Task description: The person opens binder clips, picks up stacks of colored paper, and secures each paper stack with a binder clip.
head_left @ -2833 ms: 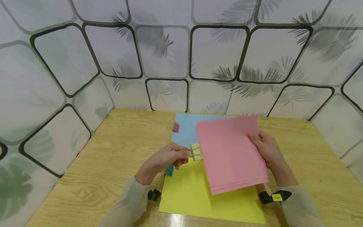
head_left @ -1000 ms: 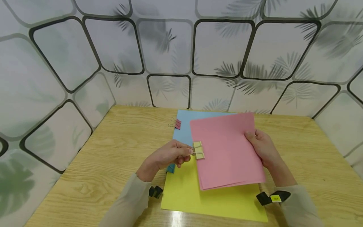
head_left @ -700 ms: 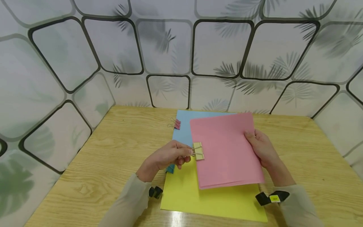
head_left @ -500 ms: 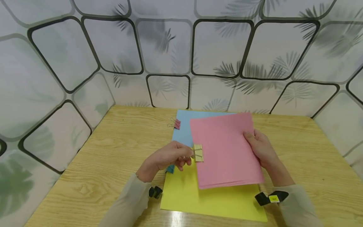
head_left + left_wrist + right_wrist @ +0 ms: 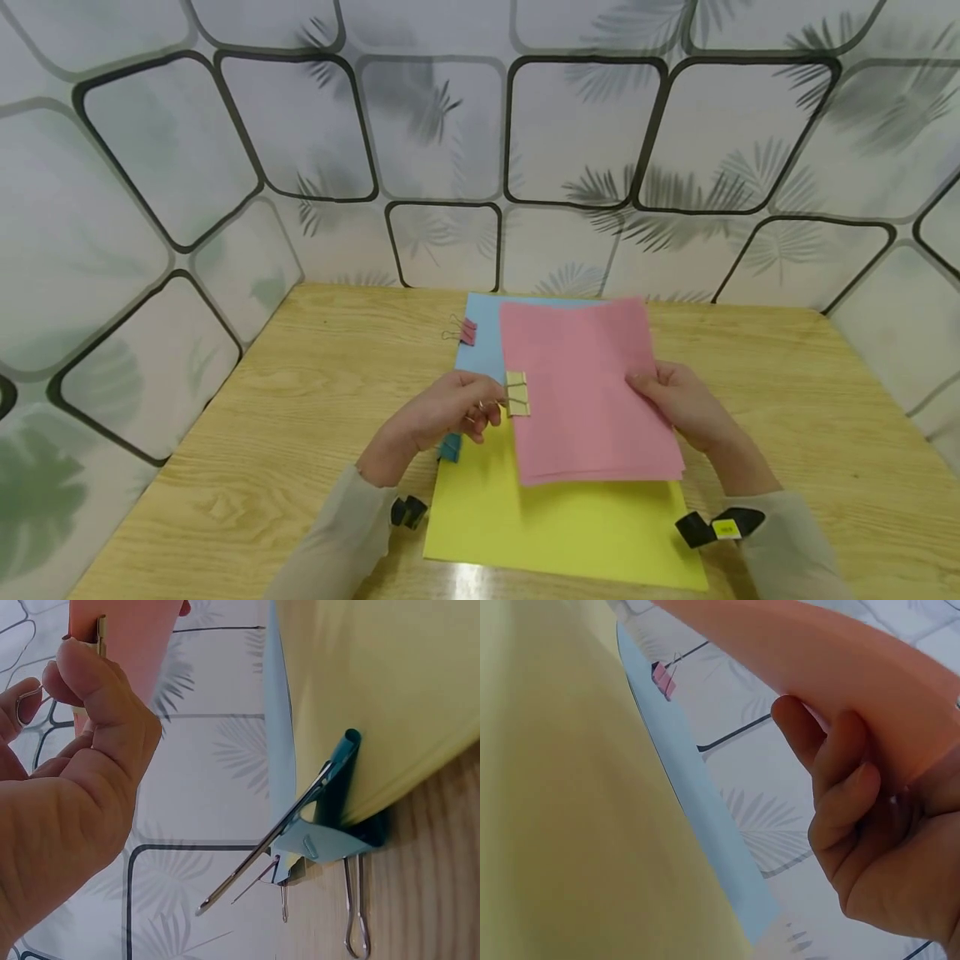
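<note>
My left hand point(image 5: 453, 408) pinches a pale yellow binder clip point(image 5: 517, 394) at its wire handles. This clip grips the left edge of a stack of pink sheets point(image 5: 588, 408), held tilted above the table. One wire handle lies folded against the front sheet; the other point(image 5: 28, 705) shows between my left fingers in the left wrist view. On the opposite edge my right hand point(image 5: 686, 404) grips the sheets, thumb in front and fingers behind. In the right wrist view those fingers point(image 5: 840, 757) curl under the pink paper point(image 5: 810, 652).
Beneath the pink stack lie yellow sheets point(image 5: 585, 537) with a teal binder clip point(image 5: 450, 447) on their left edge. Farther back, blue sheets point(image 5: 483, 337) carry a pink binder clip point(image 5: 468, 332). All rest on a wooden table point(image 5: 322, 375) before a patterned wall point(image 5: 435, 125).
The yellow clip has come onto the pink sheets' left edge, and its front handle has folded down flat. My right hand has shifted left and slightly lower, and the stack now stands straighter.
</note>
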`<state>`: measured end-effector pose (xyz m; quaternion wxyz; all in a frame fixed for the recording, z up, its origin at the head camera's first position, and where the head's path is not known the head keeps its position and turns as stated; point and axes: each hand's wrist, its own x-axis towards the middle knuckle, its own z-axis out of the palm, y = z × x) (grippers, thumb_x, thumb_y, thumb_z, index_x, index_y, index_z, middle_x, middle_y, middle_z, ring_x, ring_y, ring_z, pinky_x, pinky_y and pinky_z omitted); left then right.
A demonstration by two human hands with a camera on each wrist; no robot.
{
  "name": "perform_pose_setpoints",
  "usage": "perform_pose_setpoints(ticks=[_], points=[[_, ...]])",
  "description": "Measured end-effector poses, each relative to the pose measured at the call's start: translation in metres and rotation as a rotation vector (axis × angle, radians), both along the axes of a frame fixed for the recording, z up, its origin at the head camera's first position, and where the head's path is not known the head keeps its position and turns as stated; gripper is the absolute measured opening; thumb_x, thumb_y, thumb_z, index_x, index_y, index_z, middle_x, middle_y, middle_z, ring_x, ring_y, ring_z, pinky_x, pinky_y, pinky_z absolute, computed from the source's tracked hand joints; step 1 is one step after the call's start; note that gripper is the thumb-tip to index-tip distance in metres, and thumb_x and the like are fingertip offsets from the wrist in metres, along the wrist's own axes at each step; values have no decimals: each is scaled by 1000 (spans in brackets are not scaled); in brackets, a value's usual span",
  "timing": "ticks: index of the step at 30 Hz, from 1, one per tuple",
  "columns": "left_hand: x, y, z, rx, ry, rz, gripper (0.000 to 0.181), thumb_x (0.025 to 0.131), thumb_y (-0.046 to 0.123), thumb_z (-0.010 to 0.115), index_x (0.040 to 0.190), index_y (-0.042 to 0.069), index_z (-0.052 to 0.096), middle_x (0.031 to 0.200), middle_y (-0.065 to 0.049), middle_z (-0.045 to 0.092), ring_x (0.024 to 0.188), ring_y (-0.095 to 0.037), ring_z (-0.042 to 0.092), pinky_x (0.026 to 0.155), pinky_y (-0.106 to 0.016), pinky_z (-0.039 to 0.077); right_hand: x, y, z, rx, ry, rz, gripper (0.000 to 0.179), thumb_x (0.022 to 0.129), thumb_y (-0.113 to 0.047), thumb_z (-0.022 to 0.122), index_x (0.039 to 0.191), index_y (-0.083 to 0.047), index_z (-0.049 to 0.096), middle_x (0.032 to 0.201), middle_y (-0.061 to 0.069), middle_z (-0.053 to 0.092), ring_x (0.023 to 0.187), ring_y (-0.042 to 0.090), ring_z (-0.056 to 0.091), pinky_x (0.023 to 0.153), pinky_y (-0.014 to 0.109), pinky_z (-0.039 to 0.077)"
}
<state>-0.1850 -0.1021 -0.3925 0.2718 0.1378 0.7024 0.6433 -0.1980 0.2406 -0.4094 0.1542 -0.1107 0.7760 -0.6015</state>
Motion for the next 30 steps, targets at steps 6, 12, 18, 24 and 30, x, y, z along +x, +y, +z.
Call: perform_pose_setpoints(ticks=[6, 12, 18, 24, 30], points=[[-1, -3, 1, 23, 4, 49, 28, 99, 26, 56, 86, 2, 65, 75, -3, 57, 60, -14, 46, 61, -28, 51, 1, -1, 0, 35, 43, -42, 46, 107, -27, 48, 116, 18, 54, 73, 1, 68, 60, 15, 67, 56, 31, 57], [0, -4, 3, 16, 65, 31, 31, 100, 22, 54, 82, -1, 62, 76, -4, 56, 63, -14, 48, 64, -27, 54, 2, -4, 1, -22, 72, -48, 42, 107, -25, 48, 111, 16, 57, 76, 2, 70, 62, 16, 69, 57, 32, 58], [2, -5, 6, 16, 84, 21, 34, 101, 21, 54, 83, -7, 61, 75, -6, 56, 60, -13, 50, 68, -32, 59, 1, -4, 0, -76, 62, -36, 32, 106, -23, 48, 105, 6, 63, 78, 2, 72, 63, 17, 70, 55, 32, 58], [2, -4, 7, 28, 82, 18, 35, 101, 20, 52, 79, -7, 58, 74, -5, 54, 57, -12, 48, 71, -36, 60, 1, -4, 0, -131, 33, -22, 26, 106, -23, 49, 100, -3, 65, 77, 2, 72, 62, 16, 71, 55, 32, 58], [1, -5, 6, 45, 33, 54, 32, 100, 23, 55, 77, 0, 59, 74, -6, 53, 55, -12, 45, 71, -37, 60, 0, -4, 1, -112, 43, -45, 26, 106, -24, 50, 98, -4, 65, 77, 0, 72, 62, 15, 70, 55, 31, 58]])
